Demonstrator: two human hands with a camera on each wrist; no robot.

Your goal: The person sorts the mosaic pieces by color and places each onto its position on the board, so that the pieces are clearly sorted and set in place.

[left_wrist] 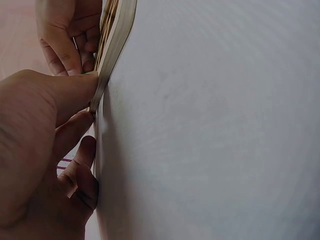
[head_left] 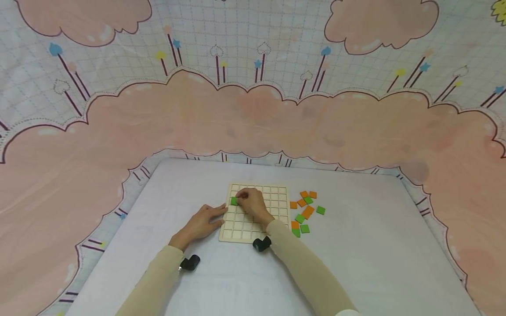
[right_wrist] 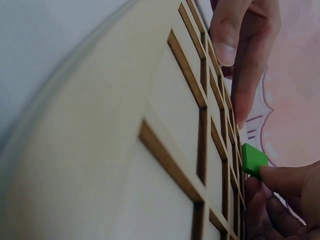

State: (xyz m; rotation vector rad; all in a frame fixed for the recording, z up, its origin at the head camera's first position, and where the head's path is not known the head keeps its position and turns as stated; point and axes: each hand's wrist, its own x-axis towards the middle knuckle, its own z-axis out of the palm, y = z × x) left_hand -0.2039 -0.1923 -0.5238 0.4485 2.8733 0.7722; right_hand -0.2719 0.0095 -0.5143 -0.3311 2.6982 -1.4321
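A light wooden board (head_left: 281, 206) with raised square grid ribs lies flat on the table. My right hand (head_left: 253, 202) is over its upper left part, pinching a green square tile (right_wrist: 254, 160) between thumb and fingertips. In the right wrist view the tile stands tilted close over the grid cells. Along the board's left edge rests my left hand (head_left: 202, 223), fingers extended and spread, with thumb and fingertips touching the side of the board. The left wrist view shows this thumb (left_wrist: 75, 95) against the board's edge.
Right of the board lie scattered orange tiles (head_left: 307, 212) and green tiles (head_left: 321, 210), some overlapping. A white cloth covers the table (head_left: 356, 245). Behind it hangs a backdrop (head_left: 253, 123) printed with pink clouds. Dark wrist cameras (head_left: 262, 244) sit at both sleeves.
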